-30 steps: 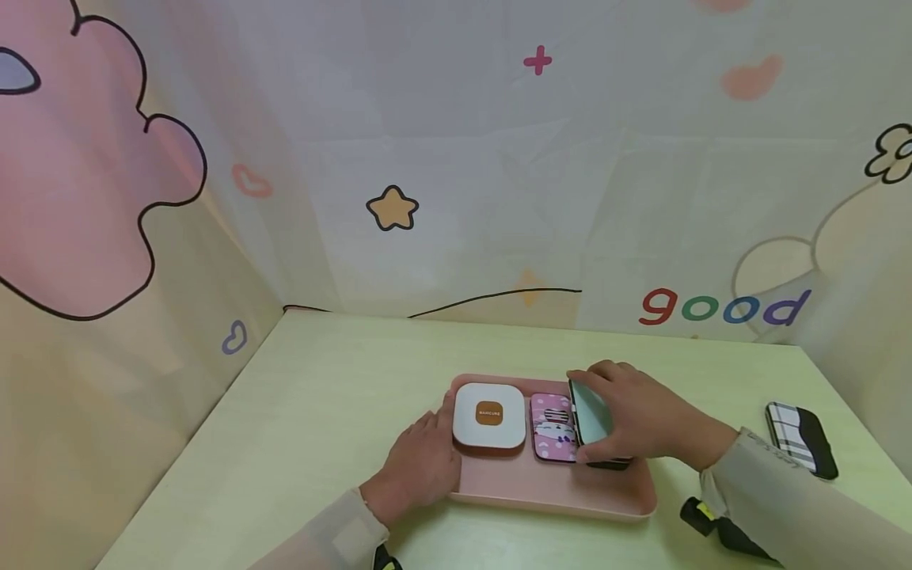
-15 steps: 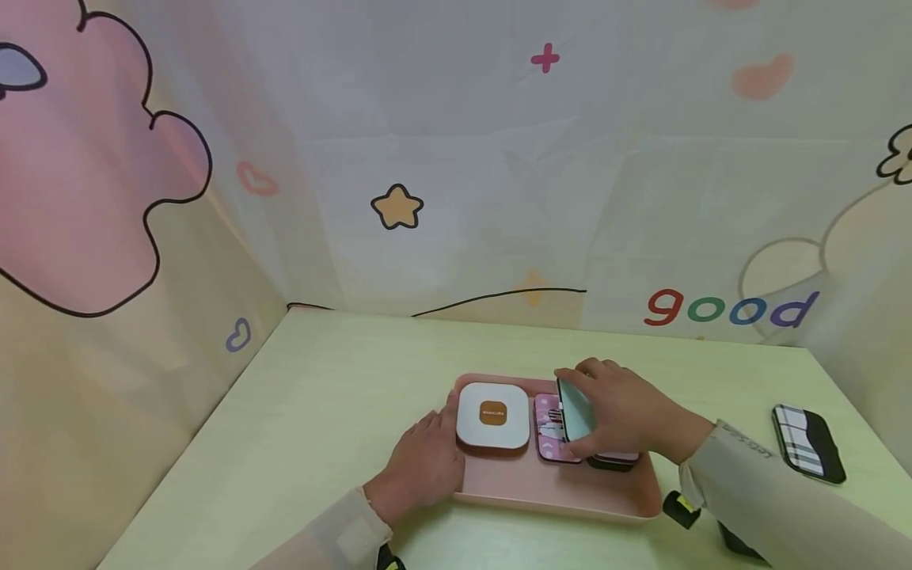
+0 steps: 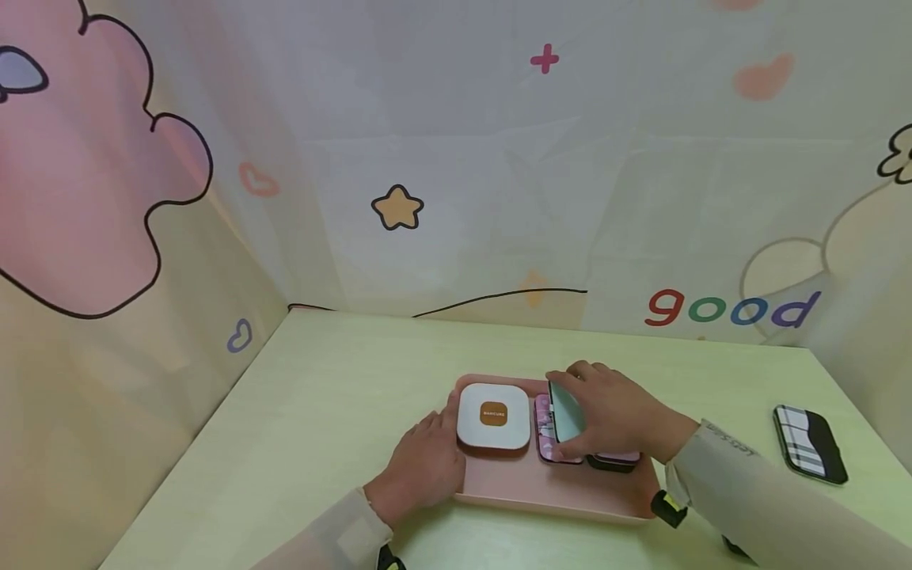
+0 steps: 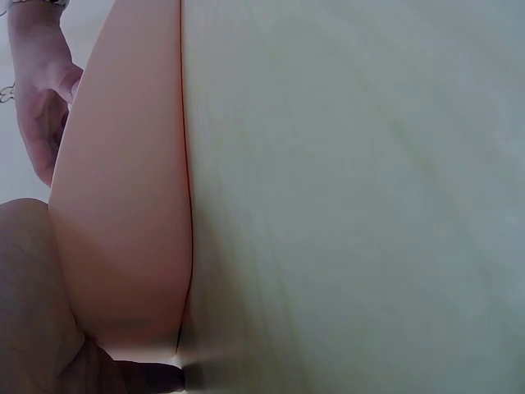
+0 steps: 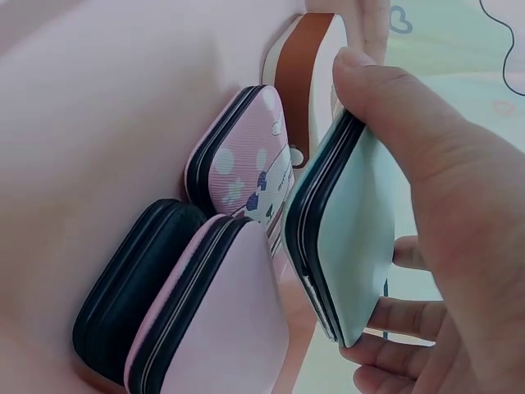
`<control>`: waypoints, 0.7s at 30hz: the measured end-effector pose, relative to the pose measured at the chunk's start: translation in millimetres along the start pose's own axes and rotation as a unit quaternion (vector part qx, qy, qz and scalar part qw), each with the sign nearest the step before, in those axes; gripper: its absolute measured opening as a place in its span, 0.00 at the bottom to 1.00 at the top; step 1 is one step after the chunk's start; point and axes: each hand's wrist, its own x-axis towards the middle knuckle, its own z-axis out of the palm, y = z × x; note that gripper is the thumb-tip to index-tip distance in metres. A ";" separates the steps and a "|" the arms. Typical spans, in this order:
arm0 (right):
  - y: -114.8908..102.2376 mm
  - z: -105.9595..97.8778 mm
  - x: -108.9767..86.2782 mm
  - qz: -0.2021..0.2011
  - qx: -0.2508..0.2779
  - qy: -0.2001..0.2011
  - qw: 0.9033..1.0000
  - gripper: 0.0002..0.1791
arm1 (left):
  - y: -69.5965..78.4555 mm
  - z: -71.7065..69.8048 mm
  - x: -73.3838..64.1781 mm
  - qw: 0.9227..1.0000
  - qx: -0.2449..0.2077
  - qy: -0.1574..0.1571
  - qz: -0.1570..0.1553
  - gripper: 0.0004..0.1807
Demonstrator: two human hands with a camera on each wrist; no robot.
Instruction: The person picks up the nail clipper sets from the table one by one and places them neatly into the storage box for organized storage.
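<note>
In my right hand [image 3: 616,408] is a mint-green zip case [image 5: 361,238], held on edge with the thumb on one side and fingertips on the other. It is raised over a pink cartoon-print zip case [image 5: 246,156], which lies in the pink tray [image 3: 527,487]. Under my right palm, toward the tray's right end, a plain pink zip case [image 5: 221,312] lies against a black zip case [image 5: 131,279]. My left hand [image 3: 420,459] rests against the tray's left wall, its fingers fairly straight. A white box [image 3: 494,431] with a brown label fills the tray's left end.
On the right side of the table [image 3: 342,412] lies a flat plaid-and-black case [image 3: 810,443], outside the tray. A dark object [image 3: 735,546] is mostly hidden under my right sleeve. A printed cloth [image 3: 456,158] closes off the back.
My right hand has shifted left with the mint-green case, which now covers more of the cartoon-print case. More of the plain pink case shows behind it. The left hand stays at the tray.
</note>
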 end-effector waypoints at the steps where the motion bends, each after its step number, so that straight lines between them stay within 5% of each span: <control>1: -0.2 0.6 0.7 -0.001 -0.001 -0.001 1.000 0.58 | 0.0 0.0 0.0 1.000 0.000 0.001 0.000 0.37; 21: -8.2 6.5 10.0 -0.008 -0.007 -0.018 1.000 0.56 | 0.1 0.3 0.3 1.000 -0.007 -0.004 -0.003 0.38</control>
